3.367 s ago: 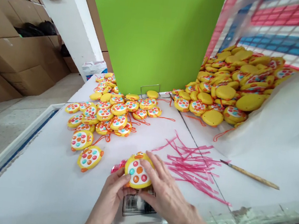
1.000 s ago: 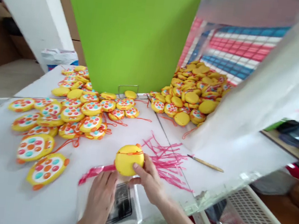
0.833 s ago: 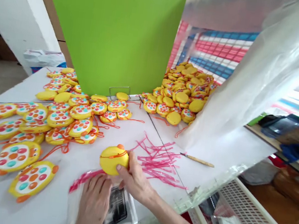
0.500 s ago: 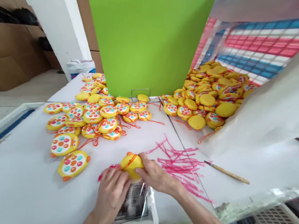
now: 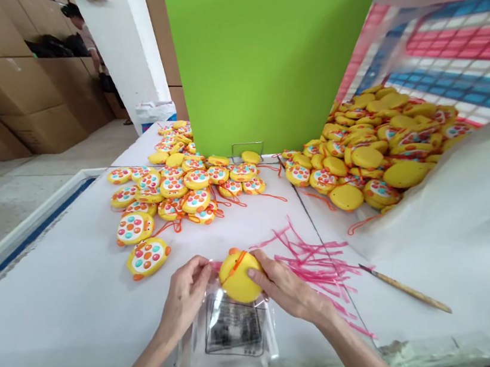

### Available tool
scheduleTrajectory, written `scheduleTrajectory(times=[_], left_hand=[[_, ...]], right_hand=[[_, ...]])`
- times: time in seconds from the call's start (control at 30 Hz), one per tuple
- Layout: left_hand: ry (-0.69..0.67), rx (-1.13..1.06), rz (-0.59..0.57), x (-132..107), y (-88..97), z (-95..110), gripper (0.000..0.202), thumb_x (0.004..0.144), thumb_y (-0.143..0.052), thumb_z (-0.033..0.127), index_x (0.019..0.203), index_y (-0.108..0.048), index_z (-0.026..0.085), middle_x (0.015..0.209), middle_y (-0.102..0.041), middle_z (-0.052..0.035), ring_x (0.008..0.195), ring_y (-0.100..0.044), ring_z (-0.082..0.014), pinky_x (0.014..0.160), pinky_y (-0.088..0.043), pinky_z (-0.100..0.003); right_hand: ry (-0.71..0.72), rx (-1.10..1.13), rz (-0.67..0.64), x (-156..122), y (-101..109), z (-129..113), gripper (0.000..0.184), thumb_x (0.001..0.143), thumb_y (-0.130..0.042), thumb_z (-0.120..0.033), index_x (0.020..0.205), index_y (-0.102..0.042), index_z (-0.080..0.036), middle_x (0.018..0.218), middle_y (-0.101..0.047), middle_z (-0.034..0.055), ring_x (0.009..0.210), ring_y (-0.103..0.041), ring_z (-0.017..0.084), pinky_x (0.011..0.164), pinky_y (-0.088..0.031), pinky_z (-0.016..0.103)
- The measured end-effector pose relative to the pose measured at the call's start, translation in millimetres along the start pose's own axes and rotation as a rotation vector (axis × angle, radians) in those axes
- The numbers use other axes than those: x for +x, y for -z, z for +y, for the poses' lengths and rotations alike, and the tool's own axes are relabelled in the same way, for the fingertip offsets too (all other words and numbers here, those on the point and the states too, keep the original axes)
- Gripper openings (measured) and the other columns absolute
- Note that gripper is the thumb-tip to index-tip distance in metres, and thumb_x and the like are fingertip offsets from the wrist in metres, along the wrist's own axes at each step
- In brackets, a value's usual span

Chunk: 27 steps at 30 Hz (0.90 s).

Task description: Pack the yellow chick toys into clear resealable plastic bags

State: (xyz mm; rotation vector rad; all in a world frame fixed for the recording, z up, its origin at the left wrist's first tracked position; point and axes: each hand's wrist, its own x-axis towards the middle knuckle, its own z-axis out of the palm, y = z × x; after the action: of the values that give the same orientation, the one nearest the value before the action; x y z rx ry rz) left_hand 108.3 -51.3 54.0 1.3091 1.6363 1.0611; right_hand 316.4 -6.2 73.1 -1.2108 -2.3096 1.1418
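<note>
My right hand grips a round yellow toy, thumb on its plain back and fingers around the edge. An orange cord lies across that back. Beside the toy's left edge, my left hand is closed in a pinch on a pink strip, which runs toward the toy; where it ends behind the toy is hidden. Below both hands lie clear plastic bags with black print, at the table's front edge. More loose pink strips are scattered right of the toy.
Finished-looking yellow toys with dotted white fronts lie grouped at left. A large heap of toys fills the back right beside white sheeting. A wooden-handled blade lies at right. A green panel stands behind. A person is far left.
My left hand has drawn away from the toy to the left, now pinching the pink strip. The toy is turned more toward me in my right hand. The whole view has shifted left.
</note>
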Motion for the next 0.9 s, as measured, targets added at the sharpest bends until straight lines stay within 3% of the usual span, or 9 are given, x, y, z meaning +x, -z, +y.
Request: scheduleTrajectory(times=[0.17,0.27,0.4,0.53,0.73,0.9], left_hand=[[0.013,-0.105,-0.054,-3.1,-3.3,3.2,0.024,0.083,-0.052,0.04,0.074,-0.056,0.018,0.069,-0.067,-0.0028,0.065,-0.063,-0.0172,0.061,-0.049,-0.025],[0.031,-0.132,-0.049,-5.0,-6.1,6.1,0.024,0.083,-0.053,0.04,0.074,-0.056,0.017,0.072,-0.068,-0.0039,0.065,-0.064,-0.0171,0.061,-0.051,-0.026],[0.07,-0.233,-0.038,-6.1,-7.5,2.1,0.027,0.082,-0.054,0.044,0.078,-0.055,0.017,0.074,-0.07,-0.005,0.066,-0.067,-0.0189,0.059,-0.053,-0.028],[0.14,-0.344,-0.063,-9.0,-5.3,-5.5,0.031,0.08,-0.058,0.044,0.09,-0.059,0.015,0.08,-0.071,-0.0066,0.072,-0.069,-0.0214,0.061,-0.053,-0.029],[0.132,-0.421,-0.189,-13.9,-1.0,-3.5,0.031,0.077,-0.061,0.038,0.094,-0.067,0.013,0.089,-0.072,-0.0086,0.081,-0.067,-0.0243,0.072,-0.054,-0.034],[0.01,-0.208,-0.146,-15.0,-0.9,0.5,0.026,0.081,-0.05,0.025,0.094,-0.069,0.014,0.082,-0.07,-0.0049,0.077,-0.064,-0.0212,0.068,-0.05,-0.029]], right_hand=[[0.142,-0.064,-0.166,3.3,6.9,-9.2,0.036,0.098,-0.033,-0.036,0.089,-0.065,-0.021,0.07,-0.063,0.0,0.063,-0.059,0.015,0.058,-0.039,0.024],[0.204,-0.33,-0.228,4.5,-1.8,-17.4,0.04,0.095,-0.04,-0.035,0.072,-0.068,-0.019,0.062,-0.064,0.0024,0.06,-0.06,0.017,0.054,-0.037,0.025],[0.16,-0.641,0.014,4.6,-13.8,-26.7,0.027,0.091,-0.05,-0.024,0.073,-0.068,-0.017,0.073,-0.068,0.0057,0.064,-0.062,0.019,0.052,-0.034,0.026],[0.131,-0.563,0.223,8.3,-21.8,-29.0,0.019,0.09,-0.051,-0.017,0.08,-0.067,-0.021,0.075,-0.066,0.0015,0.071,-0.062,0.016,0.055,-0.035,0.024],[0.164,-0.455,0.225,18.5,-39.5,-37.5,0.015,0.091,-0.052,-0.019,0.09,-0.067,-0.022,0.08,-0.067,0.0019,0.076,-0.062,0.017,0.061,-0.038,0.024],[0.184,-0.559,0.201,24.0,-49.4,-47.2,0.01,0.088,-0.054,-0.015,0.091,-0.063,-0.019,0.083,-0.067,0.0034,0.075,-0.061,0.019,0.058,-0.038,0.026]])
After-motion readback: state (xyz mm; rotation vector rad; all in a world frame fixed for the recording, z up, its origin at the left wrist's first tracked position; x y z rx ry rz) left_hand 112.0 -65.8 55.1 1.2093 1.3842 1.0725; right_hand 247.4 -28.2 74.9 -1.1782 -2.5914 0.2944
